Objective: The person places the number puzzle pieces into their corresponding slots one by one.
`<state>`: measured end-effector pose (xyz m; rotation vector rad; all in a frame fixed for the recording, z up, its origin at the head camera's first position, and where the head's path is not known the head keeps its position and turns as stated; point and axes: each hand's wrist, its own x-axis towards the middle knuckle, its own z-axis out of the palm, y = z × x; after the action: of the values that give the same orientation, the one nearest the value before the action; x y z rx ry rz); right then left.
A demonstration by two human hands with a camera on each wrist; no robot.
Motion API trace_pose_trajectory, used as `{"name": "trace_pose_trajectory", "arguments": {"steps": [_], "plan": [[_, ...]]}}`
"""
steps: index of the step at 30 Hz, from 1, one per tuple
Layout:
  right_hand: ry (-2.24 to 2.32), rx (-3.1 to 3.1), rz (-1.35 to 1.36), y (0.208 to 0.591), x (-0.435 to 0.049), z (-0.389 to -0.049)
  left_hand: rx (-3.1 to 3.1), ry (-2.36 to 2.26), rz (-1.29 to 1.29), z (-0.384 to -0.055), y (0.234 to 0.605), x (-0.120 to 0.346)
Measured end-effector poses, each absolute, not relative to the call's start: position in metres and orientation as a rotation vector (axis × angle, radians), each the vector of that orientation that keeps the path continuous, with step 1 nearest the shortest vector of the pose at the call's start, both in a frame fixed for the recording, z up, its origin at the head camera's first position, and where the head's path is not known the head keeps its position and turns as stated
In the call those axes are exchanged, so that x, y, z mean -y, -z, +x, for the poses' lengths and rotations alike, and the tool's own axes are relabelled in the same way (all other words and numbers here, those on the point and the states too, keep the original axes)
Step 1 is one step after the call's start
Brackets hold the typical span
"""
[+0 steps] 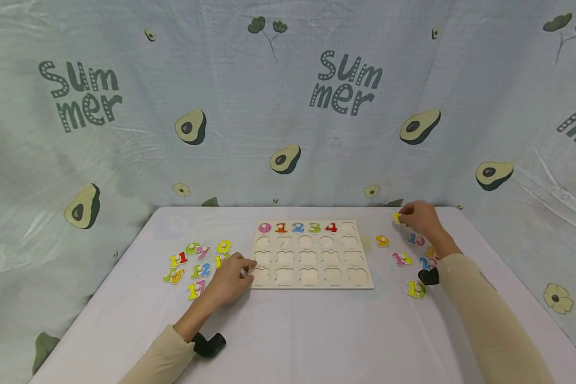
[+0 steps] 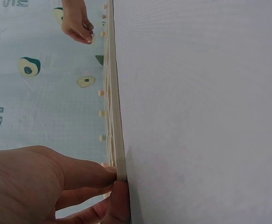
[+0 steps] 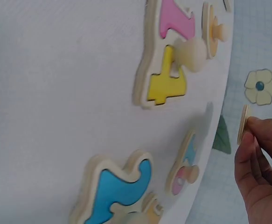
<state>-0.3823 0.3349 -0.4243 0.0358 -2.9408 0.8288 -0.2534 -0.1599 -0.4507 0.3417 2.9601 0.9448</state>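
My left hand [image 1: 231,279] grips the wooden board [image 1: 309,259] by its left edge, while off its right side my right hand [image 1: 421,217] pinches a yellow piece [image 1: 396,217] above the tabletop [image 1: 288,330].

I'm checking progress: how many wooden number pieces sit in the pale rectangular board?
5, in the top row of the board, left to right: pink 0, orange 1, blue 2, green 3, red 4. None seems hidden.

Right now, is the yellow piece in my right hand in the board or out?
Out: the right hand pinches the yellow piece away from the board, whose top-right slot is empty.
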Motion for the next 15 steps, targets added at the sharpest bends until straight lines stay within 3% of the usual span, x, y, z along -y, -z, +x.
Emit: {"name": "trace_pose_trajectory", "arguments": {"steps": [15], "plan": [[-0.875, 2.888, 0.208, 0.411, -0.284, -0.392, -2.955, -0.958, 0.337, -0.253, 0.45, 0.16]]}}
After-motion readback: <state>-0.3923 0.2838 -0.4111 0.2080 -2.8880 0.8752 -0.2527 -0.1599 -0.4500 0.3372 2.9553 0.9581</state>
